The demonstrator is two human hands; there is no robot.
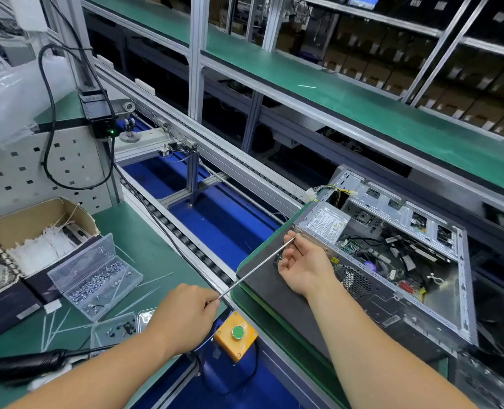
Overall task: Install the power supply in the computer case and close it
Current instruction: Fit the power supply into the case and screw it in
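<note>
Our left hand (183,314) grips the screwdriver (256,267) handle at 6 o'clock. Our right hand (304,267), fingers curled, pinches its shaft near the tip at the rear of the case (392,261). The case lies open at 3 o'clock, with the supply (326,224) seated in its upper-left corner.

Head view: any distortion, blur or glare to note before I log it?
Head view: wide-angle bending bows the conveyor rails and shelves; corners go soft, smearing the black tool lower left; lighting is even, with mild glare on the plastic wrap; both hands and the screwdriver shaft stay sharp.
</note>
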